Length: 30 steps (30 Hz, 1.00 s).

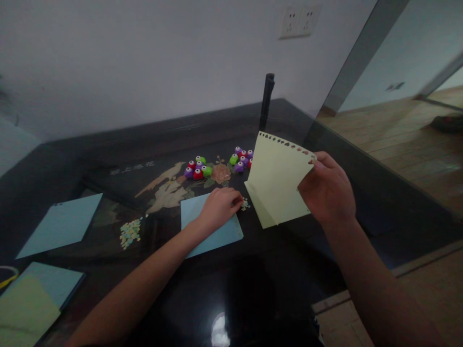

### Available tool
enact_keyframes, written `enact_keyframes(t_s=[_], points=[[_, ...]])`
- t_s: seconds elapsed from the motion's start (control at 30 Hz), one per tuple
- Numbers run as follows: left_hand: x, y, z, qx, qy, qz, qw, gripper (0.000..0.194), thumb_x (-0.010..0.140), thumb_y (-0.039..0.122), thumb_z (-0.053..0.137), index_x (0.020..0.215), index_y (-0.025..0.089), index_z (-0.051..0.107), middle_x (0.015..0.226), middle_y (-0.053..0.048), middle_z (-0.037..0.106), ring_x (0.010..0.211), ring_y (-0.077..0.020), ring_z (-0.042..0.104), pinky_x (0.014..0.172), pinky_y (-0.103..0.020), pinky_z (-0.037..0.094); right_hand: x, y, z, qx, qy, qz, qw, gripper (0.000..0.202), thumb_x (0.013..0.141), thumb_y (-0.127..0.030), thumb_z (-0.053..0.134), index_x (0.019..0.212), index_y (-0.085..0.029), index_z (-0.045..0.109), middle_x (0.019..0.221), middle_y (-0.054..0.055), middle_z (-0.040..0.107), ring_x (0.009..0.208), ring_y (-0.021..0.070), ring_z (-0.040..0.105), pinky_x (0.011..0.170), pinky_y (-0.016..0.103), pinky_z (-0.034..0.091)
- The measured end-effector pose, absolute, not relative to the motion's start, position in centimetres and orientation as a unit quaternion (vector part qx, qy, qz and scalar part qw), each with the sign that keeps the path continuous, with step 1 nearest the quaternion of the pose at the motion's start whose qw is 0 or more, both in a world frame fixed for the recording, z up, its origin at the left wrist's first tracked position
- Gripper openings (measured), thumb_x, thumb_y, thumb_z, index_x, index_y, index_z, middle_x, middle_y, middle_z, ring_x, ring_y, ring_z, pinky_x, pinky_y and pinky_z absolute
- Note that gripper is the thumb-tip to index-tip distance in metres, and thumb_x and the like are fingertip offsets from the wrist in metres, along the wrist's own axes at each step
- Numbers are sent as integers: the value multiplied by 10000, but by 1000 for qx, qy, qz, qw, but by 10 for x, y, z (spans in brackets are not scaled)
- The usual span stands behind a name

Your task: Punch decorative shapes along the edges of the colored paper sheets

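My right hand (pixel 329 190) grips the right edge of a pale yellow sheet (pixel 278 180), which is raised and tilted, with a row of small punched holes along its top edge. My left hand (pixel 221 207) rests over a light blue sheet (pixel 217 236) on the dark table. Its fingers are pressed together beside a small heap of paper bits (pixel 245 204); whether they pinch anything is too small to tell. Behind the hands stand two groups of small red, green and purple punches, one left (pixel 197 168) and one right (pixel 241 159), partly covered by the yellow sheet.
On the glossy dark table (pixel 253 274), a larger heap of paper bits (pixel 130 233) lies left of centre. Farther left are another blue sheet (pixel 61 225) and a stack of blue and yellow paper (pixel 31 306). A black post (pixel 266 99) rises at the back.
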State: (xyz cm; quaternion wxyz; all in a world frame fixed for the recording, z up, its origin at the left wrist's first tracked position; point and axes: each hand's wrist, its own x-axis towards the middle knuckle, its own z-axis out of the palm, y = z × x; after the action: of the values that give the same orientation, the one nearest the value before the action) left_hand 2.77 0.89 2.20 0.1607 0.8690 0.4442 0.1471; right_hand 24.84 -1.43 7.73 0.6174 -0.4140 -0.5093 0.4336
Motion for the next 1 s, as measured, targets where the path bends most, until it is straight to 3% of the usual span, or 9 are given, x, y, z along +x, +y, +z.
enact_keyframes(t_s=[0.13,0.23,0.43,0.57,0.67,0.77,0.87,1.0], points=[[25,9,22,863,452,154,167,91,805,158,542,792,162,632,811,-46,657,788,-176,601,734,-309,437,249,-15,76,-426,-528,425,599,105,808,-379,454,826,-275,454,1094,41,604,964,235,591,654,378,459],[25,9,25,829,466,199,236,91,807,173,552,846,165,634,808,-39,664,754,-164,599,704,-300,450,247,-16,78,-433,-514,425,606,110,800,-389,476,800,-280,463,1081,32,603,967,238,584,669,384,463],[36,-6,40,637,403,196,627,254,904,311,455,902,140,642,780,-51,698,579,-100,567,549,-234,427,242,-24,87,-359,-419,500,668,90,740,-338,576,737,-281,506,903,3,593,886,200,589,763,362,481],[47,-22,38,439,371,245,781,246,894,345,498,871,130,615,887,-87,693,736,-125,642,633,-241,469,242,-27,85,-399,-458,441,661,182,769,-450,521,744,-281,457,925,38,593,924,247,578,725,392,466],[50,-26,34,368,380,320,786,183,851,318,575,829,137,595,830,-65,671,752,-126,636,658,-242,470,243,-27,81,-434,-521,400,617,241,810,-529,420,806,-291,455,996,58,591,949,264,571,682,396,446],[45,-21,36,408,391,381,732,147,819,289,616,834,142,604,785,-29,649,655,-93,586,631,-233,455,244,-24,78,-418,-541,414,601,201,821,-494,435,813,-296,464,986,34,590,908,234,578,672,371,439],[33,-11,43,464,407,425,663,132,819,270,597,806,139,600,735,-14,628,614,-93,555,625,-245,457,246,-17,75,-383,-497,464,625,179,803,-443,518,759,-275,473,880,13,596,818,199,592,651,343,453],[14,4,49,576,447,412,547,116,802,254,585,808,139,599,664,-4,614,600,-112,557,622,-259,460,252,-7,69,-409,-466,488,614,338,820,-592,472,785,-260,522,706,4,607,656,177,608,565,316,471]])
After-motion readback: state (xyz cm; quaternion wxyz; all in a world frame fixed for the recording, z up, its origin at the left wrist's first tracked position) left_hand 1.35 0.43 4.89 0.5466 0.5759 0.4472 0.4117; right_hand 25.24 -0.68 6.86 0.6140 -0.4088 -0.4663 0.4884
